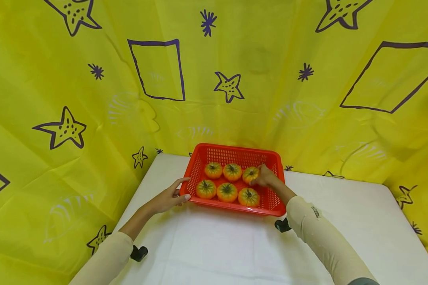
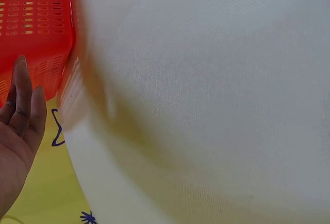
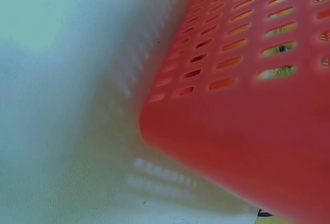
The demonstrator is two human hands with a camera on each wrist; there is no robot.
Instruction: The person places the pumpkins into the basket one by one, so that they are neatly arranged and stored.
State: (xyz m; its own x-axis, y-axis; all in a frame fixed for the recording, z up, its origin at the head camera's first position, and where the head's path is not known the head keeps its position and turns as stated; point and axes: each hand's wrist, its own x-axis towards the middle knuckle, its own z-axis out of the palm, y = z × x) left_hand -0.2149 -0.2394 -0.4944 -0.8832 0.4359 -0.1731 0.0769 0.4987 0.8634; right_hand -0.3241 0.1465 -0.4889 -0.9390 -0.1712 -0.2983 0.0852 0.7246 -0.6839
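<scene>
A red plastic basket [image 1: 228,205] with slotted walls stands on the white table, holding several small orange pumpkins with green-tinged tops in two rows. My right hand [image 1: 266,176] reaches inside and grips the pumpkin [image 1: 250,174] at the right end of the back row. At the basket's left front corner, my left hand [image 1: 169,196] touches the rim with spread thumb and fingers. The left wrist view shows its fingers [image 2: 23,97] fairly straight beside the basket wall [image 2: 38,48]. Only the basket's outer wall [image 3: 247,115] appears in the right wrist view; the right hand is hidden there.
The white tabletop [image 1: 214,245] extends in front and to the right. A yellow patterned cloth [image 1: 256,51] hangs close behind the basket and along both sides. Dark wrist-worn pieces [image 1: 139,253] show beneath the forearms.
</scene>
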